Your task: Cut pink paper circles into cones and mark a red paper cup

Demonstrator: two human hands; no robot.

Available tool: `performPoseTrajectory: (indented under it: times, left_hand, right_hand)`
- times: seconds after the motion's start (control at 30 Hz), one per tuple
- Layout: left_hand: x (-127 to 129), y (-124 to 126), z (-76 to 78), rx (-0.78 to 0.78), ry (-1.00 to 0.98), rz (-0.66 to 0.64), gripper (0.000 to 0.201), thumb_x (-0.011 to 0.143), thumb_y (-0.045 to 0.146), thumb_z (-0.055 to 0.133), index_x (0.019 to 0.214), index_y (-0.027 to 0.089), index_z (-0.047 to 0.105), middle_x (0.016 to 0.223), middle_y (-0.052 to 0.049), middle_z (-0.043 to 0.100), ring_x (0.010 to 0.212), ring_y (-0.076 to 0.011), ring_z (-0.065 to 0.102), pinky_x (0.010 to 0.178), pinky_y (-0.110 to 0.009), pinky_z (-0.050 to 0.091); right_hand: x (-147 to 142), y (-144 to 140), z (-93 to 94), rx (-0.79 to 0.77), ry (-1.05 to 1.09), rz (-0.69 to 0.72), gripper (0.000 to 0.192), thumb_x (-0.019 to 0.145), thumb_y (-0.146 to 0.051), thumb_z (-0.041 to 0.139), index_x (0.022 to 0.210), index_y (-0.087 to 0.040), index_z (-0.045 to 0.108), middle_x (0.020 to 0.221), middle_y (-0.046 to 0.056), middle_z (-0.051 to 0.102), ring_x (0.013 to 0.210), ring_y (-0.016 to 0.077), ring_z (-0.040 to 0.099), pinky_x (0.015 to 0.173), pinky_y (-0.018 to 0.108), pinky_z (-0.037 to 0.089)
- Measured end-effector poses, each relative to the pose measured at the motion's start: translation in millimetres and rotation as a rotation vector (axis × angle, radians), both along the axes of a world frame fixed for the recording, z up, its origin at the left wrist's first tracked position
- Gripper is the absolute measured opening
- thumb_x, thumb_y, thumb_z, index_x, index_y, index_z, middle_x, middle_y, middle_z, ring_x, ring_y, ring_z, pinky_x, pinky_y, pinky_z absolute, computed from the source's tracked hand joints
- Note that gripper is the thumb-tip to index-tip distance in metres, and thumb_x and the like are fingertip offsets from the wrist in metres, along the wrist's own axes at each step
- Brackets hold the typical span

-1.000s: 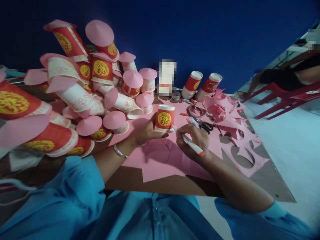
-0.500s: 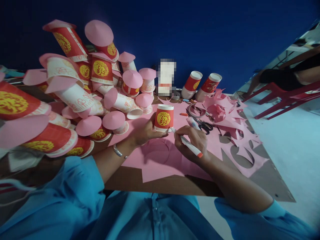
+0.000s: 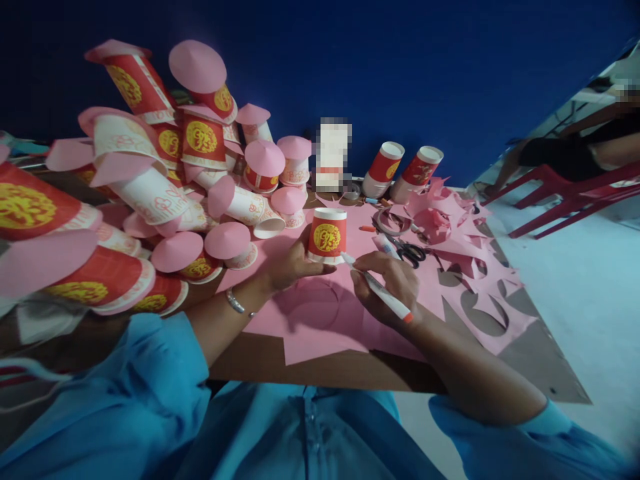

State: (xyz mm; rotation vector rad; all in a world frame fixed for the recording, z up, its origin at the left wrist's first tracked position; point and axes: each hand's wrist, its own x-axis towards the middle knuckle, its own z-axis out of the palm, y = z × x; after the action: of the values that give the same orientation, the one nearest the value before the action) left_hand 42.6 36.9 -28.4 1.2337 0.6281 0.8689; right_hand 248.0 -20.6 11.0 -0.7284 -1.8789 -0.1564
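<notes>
Matt pink paper sheet point(image 3: 350, 320), smooth and flat, over a brown wooden table point(image 3: 300, 370) with a dull finish. Printed paper cup point(image 3: 327, 235), slightly glossy red and gold. Smooth white plastic marker point(image 3: 380, 293). Shiny metal bracelet point(image 3: 236, 301). Black plastic-handled scissors point(image 3: 410, 252). Soft blue cloth sleeves point(image 3: 125, 400) along the bottom. Glossy red plastic chair point(image 3: 565, 193) at right.
</notes>
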Motion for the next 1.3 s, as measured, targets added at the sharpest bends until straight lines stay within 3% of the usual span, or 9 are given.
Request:
performPoseTrajectory:
  times: [0.13, 0.3, 0.67, 0.77, 0.9, 1.03, 1.3]
  left_hand:
    - [2, 1, 2.0, -0.036, -0.072, 0.006, 0.086, 0.072, 0.032, 0.096, 0.146, 0.025, 0.053, 0.138, -0.012, 0.07, 0.136, -0.0369, 0.062, 0.119, -0.057, 0.045]
    - [5, -1, 7.0, -0.055, -0.203, -0.025, 0.081, 0.075, 0.027, 0.091, 0.146, 0.027, 0.051, 0.146, -0.011, 0.066, 0.145, -0.0357, 0.056, 0.125, -0.06, 0.038]
    - [3, 2, -1.8, -0.05, -0.07, 0.042, 0.079, 0.071, 0.032, 0.097, 0.137, 0.026, 0.055, 0.131, -0.008, 0.071, 0.128, -0.0308, 0.065, 0.111, -0.048, 0.048]
    - [4, 1, 2.4, -0.052, -0.098, 0.035, 0.08, 0.07, 0.034, 0.097, 0.139, 0.025, 0.056, 0.131, -0.009, 0.071, 0.125, -0.0301, 0.064, 0.11, -0.046, 0.047]
    - [5, 1, 8.9, -0.065, -0.132, -0.013, 0.081, 0.07, 0.03, 0.096, 0.142, 0.026, 0.058, 0.122, -0.007, 0.071, 0.114, -0.0258, 0.066, 0.104, -0.042, 0.049]
    - [5, 1, 11.6, -0.068, -0.159, -0.018, 0.086, 0.067, 0.027, 0.096, 0.144, 0.029, 0.058, 0.11, -0.002, 0.07, 0.104, -0.0204, 0.064, 0.098, -0.036, 0.049]
    - [5, 1, 11.0, -0.055, -0.156, -0.027, 0.086, 0.068, 0.026, 0.095, 0.146, 0.032, 0.057, 0.111, -0.002, 0.07, 0.102, -0.0205, 0.063, 0.096, -0.036, 0.049]
  right_hand:
    - [8, 5, -8.3, -0.064, 0.11, -0.047, 0.018, 0.099, -0.025, 0.069, 0.116, -0.025, 0.063, 0.094, 0.005, 0.08, 0.082, 0.0212, 0.079, 0.074, 0.035, 0.063]
    - [10, 8, -14.9, -0.184, 0.155, -0.125, 0.017, 0.103, -0.039, 0.067, 0.115, -0.027, 0.065, 0.099, 0.006, 0.079, 0.089, 0.0241, 0.078, 0.077, 0.039, 0.063]
    - [3, 3, -7.3, -0.071, -0.011, 0.057, 0.021, 0.102, -0.028, 0.066, 0.123, -0.025, 0.061, 0.098, 0.006, 0.081, 0.086, 0.0227, 0.08, 0.079, 0.038, 0.064]
    - [4, 1, -3.7, -0.055, -0.018, 0.036, 0.016, 0.1, -0.025, 0.067, 0.115, -0.025, 0.063, 0.089, 0.004, 0.08, 0.075, 0.0209, 0.078, 0.077, 0.037, 0.063]
    - [3, -3, 2.0, -0.035, -0.035, 0.02, 0.009, 0.097, -0.019, 0.066, 0.103, -0.024, 0.062, 0.077, 0.0, 0.075, 0.062, 0.0156, 0.073, 0.062, 0.028, 0.057]
    - [1, -3, 5.3, -0.038, -0.055, 0.029, 0.013, 0.095, -0.015, 0.067, 0.102, -0.024, 0.062, 0.077, -0.001, 0.075, 0.061, 0.015, 0.073, 0.06, 0.027, 0.057]
    - [1, 0, 6.9, -0.013, -0.04, 0.017, 0.019, 0.093, -0.012, 0.067, 0.104, -0.026, 0.062, 0.077, -0.002, 0.076, 0.061, 0.0154, 0.074, 0.059, 0.028, 0.058]
